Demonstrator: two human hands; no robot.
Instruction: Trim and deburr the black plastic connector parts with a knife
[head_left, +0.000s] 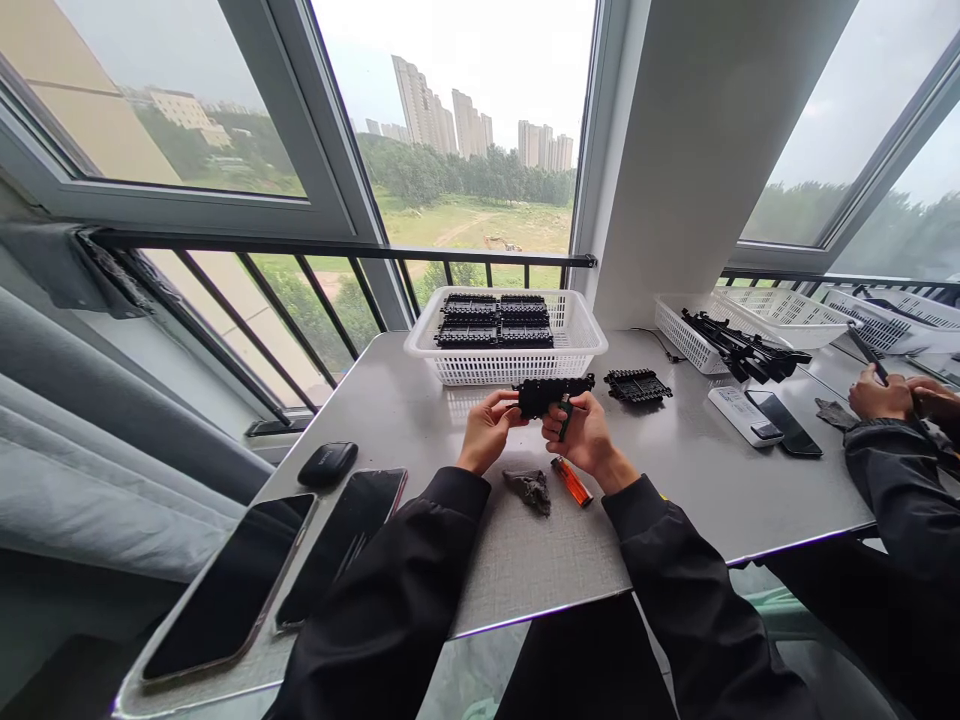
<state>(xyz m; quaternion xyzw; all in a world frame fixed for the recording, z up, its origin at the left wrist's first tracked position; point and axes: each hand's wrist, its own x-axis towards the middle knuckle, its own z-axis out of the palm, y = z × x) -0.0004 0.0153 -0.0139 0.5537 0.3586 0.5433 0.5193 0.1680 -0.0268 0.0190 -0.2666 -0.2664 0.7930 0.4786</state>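
Observation:
My left hand [487, 430] pinches the left end of a black plastic part [544, 396] with toothed edges, held above the table. My right hand [583, 435] is closed around a dark green lighter [565, 415] with a metal top, close against the part's right half. Whether the right fingers also touch the part I cannot tell. Below the hands lie a crumpled grey cloth [531, 490] and an orange lighter [572, 482]. Similar black parts [495, 322] sit in rows in a white basket [506, 365], and another black part [637, 387] rests on the table to the right.
At the left lie two tablet-like devices [229, 585] [345, 540] and a black case [328, 464]. A white power bank [745, 416] and a phone [784, 424] lie at right, near a basket [697, 345] of black strips. A co-worker's hands [881, 397] are at far right.

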